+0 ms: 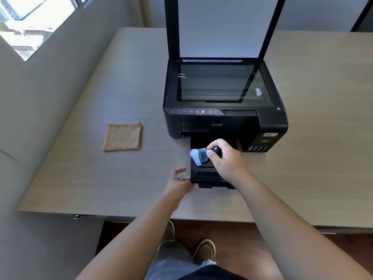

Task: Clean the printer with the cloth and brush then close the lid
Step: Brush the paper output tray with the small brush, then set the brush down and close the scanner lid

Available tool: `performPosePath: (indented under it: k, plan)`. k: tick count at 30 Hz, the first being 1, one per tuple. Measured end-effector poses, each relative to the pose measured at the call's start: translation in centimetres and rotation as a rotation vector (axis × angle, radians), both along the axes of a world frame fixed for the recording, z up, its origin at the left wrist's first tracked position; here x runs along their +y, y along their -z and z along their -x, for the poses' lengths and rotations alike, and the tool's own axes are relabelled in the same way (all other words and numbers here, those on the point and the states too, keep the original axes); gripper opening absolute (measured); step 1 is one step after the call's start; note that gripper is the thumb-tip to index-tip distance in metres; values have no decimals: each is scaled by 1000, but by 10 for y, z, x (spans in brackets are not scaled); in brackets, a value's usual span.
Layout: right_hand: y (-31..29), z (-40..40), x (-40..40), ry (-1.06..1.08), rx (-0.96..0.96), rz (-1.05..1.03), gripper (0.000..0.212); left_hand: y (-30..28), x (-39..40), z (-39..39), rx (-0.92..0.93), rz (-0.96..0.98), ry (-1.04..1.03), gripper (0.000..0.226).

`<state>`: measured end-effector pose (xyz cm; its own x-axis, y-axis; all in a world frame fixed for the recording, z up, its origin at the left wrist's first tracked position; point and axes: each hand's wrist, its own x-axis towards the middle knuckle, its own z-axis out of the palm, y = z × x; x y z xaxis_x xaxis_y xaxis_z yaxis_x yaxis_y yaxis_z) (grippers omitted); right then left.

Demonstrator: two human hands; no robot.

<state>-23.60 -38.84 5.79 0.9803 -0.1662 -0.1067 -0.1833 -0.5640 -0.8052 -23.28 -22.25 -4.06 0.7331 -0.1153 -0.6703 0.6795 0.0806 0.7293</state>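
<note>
A black printer [224,118] stands on the table with its lid [224,27] raised upright, baring the scanner glass [218,83]. Its black output tray [203,174] is pulled out toward me. My right hand [226,158] grips a small black brush [201,155] by its handle, and the pale bristles sit over the tray's left part. My left hand [178,181] rests against the tray's front left corner, thumb on its edge and fingers loosely spread. A folded orange cloth [123,136] lies flat on the table to the left of the printer.
The light wooden table [80,178] has its front edge close to my body. A grey wall and a window [30,23] lie to the left. My shoes [203,251] stand on the brown floor under the table's edge.
</note>
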Motion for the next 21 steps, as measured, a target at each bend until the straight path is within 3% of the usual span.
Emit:
performPosePath:
  k: [4,9,13,17,21]
  plan:
    - [-5,-22,19,-91,67,-14,11,1,19,-3,6,-14,55,50]
    - [4,-61,54,-207,148,-10,11,3,72,-18,-52,-107,-43,41]
    - [22,-97,96,-356,233,66,13,-3,123,-45,-189,-406,25,33]
    - [39,-133,133,-467,329,305,16,-8,155,-74,-322,-712,244,37]
    - [51,-173,167,-491,400,387,21,-5,180,-105,-430,-911,440,42]
